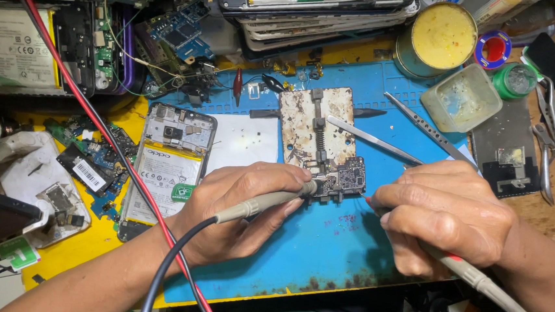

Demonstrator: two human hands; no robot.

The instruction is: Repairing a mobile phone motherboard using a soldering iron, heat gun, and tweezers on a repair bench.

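Note:
My left hand (pixel 235 205) grips a grey probe with a black lead (pixel 254 206), its tip touching a small phone circuit board (pixel 348 175). The board is clamped in a worn metal holder (pixel 309 122) on a blue work mat (pixel 323 244). My right hand (pixel 446 210) holds a probe with a red lead (pixel 477 277), its red tip pointing at the board's right edge. An opened phone with its battery showing (pixel 166 161) lies just left of my left hand.
Tweezers (pixel 373 140) lie right of the holder. A round tin of yellow paste (pixel 439 37), a clear plastic cup (pixel 460 97) and tape rolls (pixel 493 48) stand at the back right. Stacked phone parts fill the back, and loose boards litter the left side.

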